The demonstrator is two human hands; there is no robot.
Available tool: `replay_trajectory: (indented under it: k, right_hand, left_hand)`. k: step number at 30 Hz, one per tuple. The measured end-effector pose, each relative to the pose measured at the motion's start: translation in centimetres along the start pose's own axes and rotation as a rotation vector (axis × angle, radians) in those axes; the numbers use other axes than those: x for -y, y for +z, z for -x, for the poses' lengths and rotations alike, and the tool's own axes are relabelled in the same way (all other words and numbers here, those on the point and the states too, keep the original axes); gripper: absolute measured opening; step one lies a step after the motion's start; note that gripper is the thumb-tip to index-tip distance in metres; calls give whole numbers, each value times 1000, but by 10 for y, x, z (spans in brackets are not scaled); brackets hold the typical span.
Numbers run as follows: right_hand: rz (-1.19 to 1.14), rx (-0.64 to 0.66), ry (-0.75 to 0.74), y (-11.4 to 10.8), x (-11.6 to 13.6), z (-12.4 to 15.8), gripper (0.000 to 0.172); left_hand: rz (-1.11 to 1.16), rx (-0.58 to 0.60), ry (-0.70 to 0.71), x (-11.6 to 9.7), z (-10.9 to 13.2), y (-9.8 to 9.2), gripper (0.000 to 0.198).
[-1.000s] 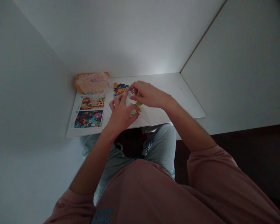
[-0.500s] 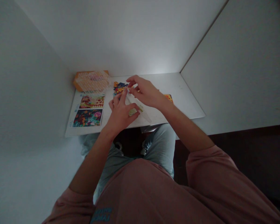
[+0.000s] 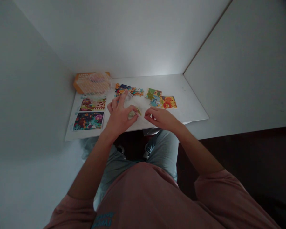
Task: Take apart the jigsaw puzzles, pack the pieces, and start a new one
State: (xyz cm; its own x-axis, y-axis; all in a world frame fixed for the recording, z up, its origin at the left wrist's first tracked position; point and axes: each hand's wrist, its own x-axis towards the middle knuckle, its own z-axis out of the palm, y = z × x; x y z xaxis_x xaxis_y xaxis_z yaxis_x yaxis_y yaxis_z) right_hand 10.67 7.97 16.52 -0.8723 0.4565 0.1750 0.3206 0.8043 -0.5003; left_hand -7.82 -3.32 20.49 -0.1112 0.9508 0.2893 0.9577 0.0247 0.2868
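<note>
In the head view, my left hand (image 3: 120, 116) is over the table's front part, its thumb and forefinger pinched on a clear plastic bag (image 3: 141, 107). A yellow-green piece (image 3: 138, 111) shows through the bag by those fingertips. My right hand (image 3: 160, 117) is just to the right, fingers curled together at the bag's right edge; its exact grip is partly hidden. Beyond my hands lies a pile of loose jigsaw pieces (image 3: 137, 92). Joined puzzle pieces with animal pictures (image 3: 169, 102) lie behind my right hand.
An orange box (image 3: 80, 83) stands at the back left, a clear wrapper with pieces (image 3: 96, 84) resting against it. In front lies a picture sheet (image 3: 89, 121) with two printed scenes. Walls enclose the white table (image 3: 190, 98) at the back and sides.
My right hand has moved from the bag's far end down and toward me, uncovering the loose pieces and joined puzzle pieces. My left hand has stayed nearly in place.
</note>
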Motion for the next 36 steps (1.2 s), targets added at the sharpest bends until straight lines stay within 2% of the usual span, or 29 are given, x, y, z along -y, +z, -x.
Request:
replay_trajectory:
  k: [6,8,11,13,15,18,21,25,29,33,36]
  right_hand:
    - [-215,-226,143,7,-24,1,17]
    - [-244,-343,204,11,-43,-4,19]
    - [-149,-538,336,24,-80,-21,27]
    - [-33,-553,411,33,-103,-35,36]
    - [42,-505,476,41,-120,-49,38]
    - [101,-424,502,44,-133,-62,21]
    - [130,-469,479,34,-135,-65,13]
    - [63,-604,420,7,-132,-61,14]
    - [-24,-646,369,-22,-122,-60,18]
    - [-76,-659,312,-40,-98,-59,19]
    - [-112,-652,253,-48,-66,-57,20]
  left_hand:
    - [-29,36,58,6,10,-9,13]
    - [-22,39,56,7,12,-10,13]
    - [-14,39,50,7,13,-9,12]
    - [-16,43,57,6,13,-9,11]
    - [-20,43,64,6,13,-10,11]
    - [-21,37,70,6,13,-11,13]
    - [-24,30,74,7,13,-10,14]
    - [-16,32,80,7,10,-8,14]
    - [5,47,84,6,6,-7,12]
    - [21,37,96,6,3,-6,12]
    - [41,35,112,7,-1,-4,14]
